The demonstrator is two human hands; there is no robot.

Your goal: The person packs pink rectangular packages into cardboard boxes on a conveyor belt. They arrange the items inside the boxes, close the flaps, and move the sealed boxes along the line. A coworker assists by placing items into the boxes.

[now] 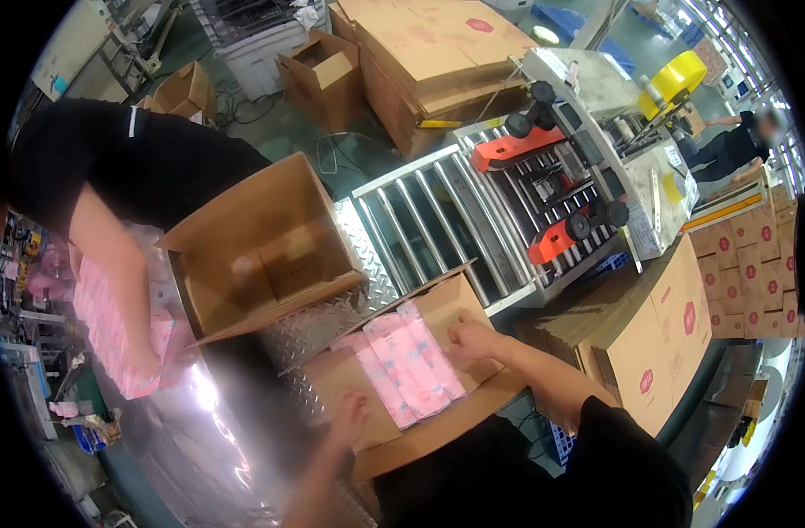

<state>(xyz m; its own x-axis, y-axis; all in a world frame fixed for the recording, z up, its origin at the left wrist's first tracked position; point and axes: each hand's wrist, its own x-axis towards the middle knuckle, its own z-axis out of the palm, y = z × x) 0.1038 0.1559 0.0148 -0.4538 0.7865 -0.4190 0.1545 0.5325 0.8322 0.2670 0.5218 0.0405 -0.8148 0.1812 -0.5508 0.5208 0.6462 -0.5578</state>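
Note:
In front of me stands a cardboard carton (pixel 437 440) with its long near flap folded outward. Pink printed packs (pixel 411 365) lie side by side in its middle, between a left end flap (pixel 354 392) and a right end flap (pixel 455 308). My right hand (pixel 474 339) is over the right end flap beside the packs, fingers curled; whether they grip anything is hidden. Over the left end flap is my left hand (pixel 348 421), smeared by motion, so its fingers are unclear.
An open carton (pixel 261 251) stands beyond mine. On the left, a co-worker's arm (pixel 121 264) reaches to a row of pink packs (pixel 107 326) on a metal table (pixel 182 440). A roller conveyor (pixel 429 229) leads to a taping machine (pixel 587 167). Flat cartons (pixel 653 343) are stacked at right.

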